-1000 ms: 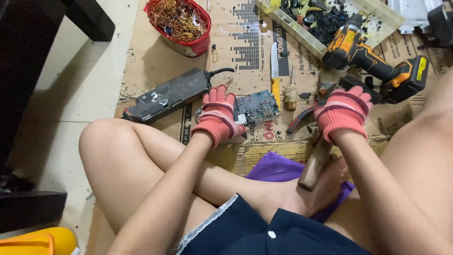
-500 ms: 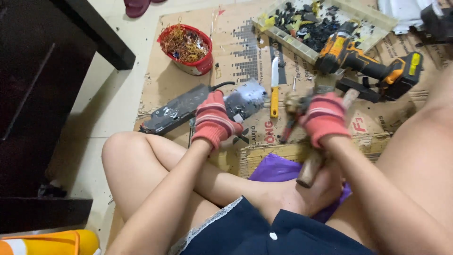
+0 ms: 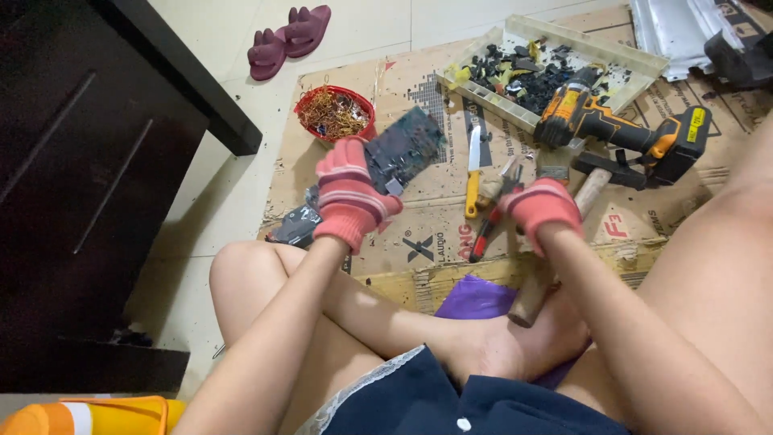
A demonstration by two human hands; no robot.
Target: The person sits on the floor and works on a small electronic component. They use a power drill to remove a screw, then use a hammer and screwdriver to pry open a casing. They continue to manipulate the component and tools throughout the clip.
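The person is sitting cross-legged on the floor, and the left hand (image 3: 352, 196), in a red knit glove, is gripping a dark circuit board (image 3: 403, 147) by its near edge, lifting it tilted above the cardboard (image 3: 435, 217) just beside the red bowl (image 3: 334, 113) of copper scraps. The right hand (image 3: 541, 211), gloved the same, is closing around the wooden handle of a hammer (image 3: 555, 242), whose metal head is lying up near the cordless drill (image 3: 624, 133); the handle is slanting down toward the bare feet and the purple cloth (image 3: 475, 298). What is worrying me is how little is protecting the legs: if the hammer is slipping in that loose knit grip, it is likely falling straight on a foot or shin. The board is held by an edge only, so a blow against it could be knocking it out of the fingers or sending chips toward bare skin, and I judge the thumb is sitting close to wherever a strike would land. A yellow-handled knife (image 3: 473, 173) and red-handled pliers (image 3: 493, 211) are lying between the two hands, just beside the right one, so a careless reach could be catching the blade. The tray (image 3: 644, 60) of black fragments is sitting well beyond, out of harm's way.
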